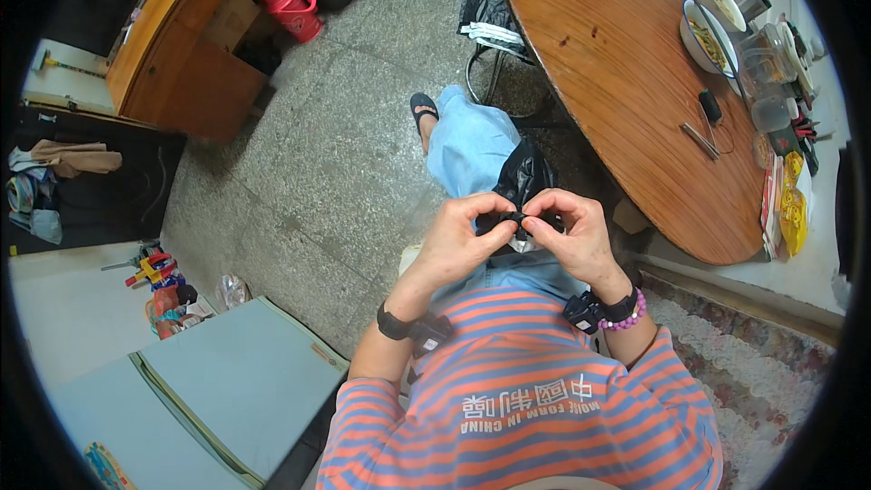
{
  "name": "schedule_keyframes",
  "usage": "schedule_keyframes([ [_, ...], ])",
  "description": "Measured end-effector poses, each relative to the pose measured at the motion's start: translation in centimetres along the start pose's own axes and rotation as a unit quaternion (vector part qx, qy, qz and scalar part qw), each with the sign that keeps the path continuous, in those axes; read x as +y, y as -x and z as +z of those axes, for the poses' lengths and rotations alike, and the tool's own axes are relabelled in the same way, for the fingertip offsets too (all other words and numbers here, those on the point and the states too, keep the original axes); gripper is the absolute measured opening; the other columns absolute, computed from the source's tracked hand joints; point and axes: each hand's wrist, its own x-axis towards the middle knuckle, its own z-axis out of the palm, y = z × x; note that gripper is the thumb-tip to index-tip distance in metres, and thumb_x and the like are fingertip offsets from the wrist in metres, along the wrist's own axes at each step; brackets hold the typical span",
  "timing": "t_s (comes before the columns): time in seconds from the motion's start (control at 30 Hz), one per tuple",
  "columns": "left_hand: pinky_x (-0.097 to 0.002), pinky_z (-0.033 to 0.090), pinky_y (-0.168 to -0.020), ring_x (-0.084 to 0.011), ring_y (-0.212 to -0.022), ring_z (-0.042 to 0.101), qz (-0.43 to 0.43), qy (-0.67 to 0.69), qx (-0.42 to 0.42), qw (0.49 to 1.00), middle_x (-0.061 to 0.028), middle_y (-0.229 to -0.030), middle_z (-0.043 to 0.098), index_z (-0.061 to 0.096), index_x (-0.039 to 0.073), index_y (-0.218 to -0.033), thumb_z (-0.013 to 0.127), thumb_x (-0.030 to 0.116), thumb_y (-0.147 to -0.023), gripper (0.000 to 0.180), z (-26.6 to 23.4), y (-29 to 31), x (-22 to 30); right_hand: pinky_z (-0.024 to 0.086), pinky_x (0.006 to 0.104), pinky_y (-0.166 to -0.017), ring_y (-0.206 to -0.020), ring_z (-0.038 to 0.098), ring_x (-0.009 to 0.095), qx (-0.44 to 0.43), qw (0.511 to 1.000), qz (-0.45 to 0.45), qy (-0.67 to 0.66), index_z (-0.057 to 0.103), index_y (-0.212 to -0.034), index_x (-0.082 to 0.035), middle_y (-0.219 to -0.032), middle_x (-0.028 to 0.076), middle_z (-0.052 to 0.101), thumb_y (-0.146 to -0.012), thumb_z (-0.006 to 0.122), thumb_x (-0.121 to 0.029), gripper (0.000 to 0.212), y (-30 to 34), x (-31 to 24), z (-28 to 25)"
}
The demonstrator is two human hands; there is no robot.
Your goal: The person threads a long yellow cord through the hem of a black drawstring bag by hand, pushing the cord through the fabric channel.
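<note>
Above my lap, both hands meet with thumbs and fingertips pinched on a small black piece (515, 217), possibly cloth; its exact kind is too small to make out. My left hand (460, 238) grips it from the left, and my right hand (578, 238) from the right, the fingertips nearly touching. A black plastic bag (529, 172) lies over my light blue trousers (472, 141) just beyond the fingers. Beneath the hands a bit of whitish material shows, mostly hidden. Each wrist wears a black strap with a small device.
The brown wooden table (599, 73) at right carries a black thread spool (709, 107), a small metal tool (700, 141), a food bowl (708, 41), jars and a yellow packet (795, 204). A stool (499, 73) stands beside it. A red jug (293, 11) sits far left.
</note>
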Motion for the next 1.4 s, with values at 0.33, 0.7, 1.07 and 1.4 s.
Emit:
schedule_keyframes([
  [0.33, -0.0313, 0.050, -0.076, -0.0223, -0.081, 0.058, 0.102, -0.146, 0.105, 0.978, -0.0096, -0.091, 0.055, 0.059, 0.000, -0.091, 0.068, -0.002, -0.072, 0.021, 0.3, -0.5, 0.3, 0.047, 0.0203, -0.066, -0.075, 0.058, 0.004, -0.008, 0.999, 0.009, 0.047, 0.068, -0.092, 0.000, -0.084, -0.001, 0.065, -0.087, 0.069, -0.002, 0.006, -0.6, -0.9, -0.6],
  [0.7, -0.0220, 0.043, -0.070, -0.0034, -0.081, 0.051, 0.002, 0.051, -0.126, 0.991, 0.0035, -0.085, 0.059, 0.062, 0.001, -0.100, 0.057, 0.012, -0.098, 0.012, -4.1, 2.0, 2.3, 0.043, 0.0155, -0.058, -0.068, 0.054, 0.001, -0.053, 0.991, 0.089, -0.090, 0.068, -0.093, 0.002, -0.083, -0.002, 0.065, -0.086, 0.070, 0.001, 0.008, 1.3, -2.1, 0.4],
  [1.07, -0.0240, 0.050, -0.073, -0.0052, -0.082, 0.060, -0.029, -0.010, -0.130, 0.991, -0.0008, -0.089, 0.069, 0.067, 0.001, -0.102, 0.071, 0.009, -0.089, 0.016, -1.7, 0.6, -0.3, 0.046, 0.0168, -0.060, -0.069, 0.058, 0.002, -0.023, 0.992, 0.087, -0.092, 0.068, -0.093, 0.003, -0.081, 0.000, 0.066, -0.085, 0.071, 0.004, 0.008, 1.4, 1.0, 0.5],
  [1.4, -0.0225, 0.050, -0.070, -0.0051, -0.079, 0.060, -0.031, 0.051, -0.028, 0.998, 0.0002, -0.086, 0.067, 0.068, 0.001, -0.094, 0.070, 0.004, -0.089, 0.006, -0.1, 0.9, -2.2, 0.048, 0.0183, -0.061, -0.070, 0.060, 0.004, -0.041, 0.987, 0.106, -0.113, 0.067, -0.088, 0.001, -0.082, 0.002, 0.067, -0.083, 0.073, 0.005, 0.009, 0.9, 2.1, -0.9],
])
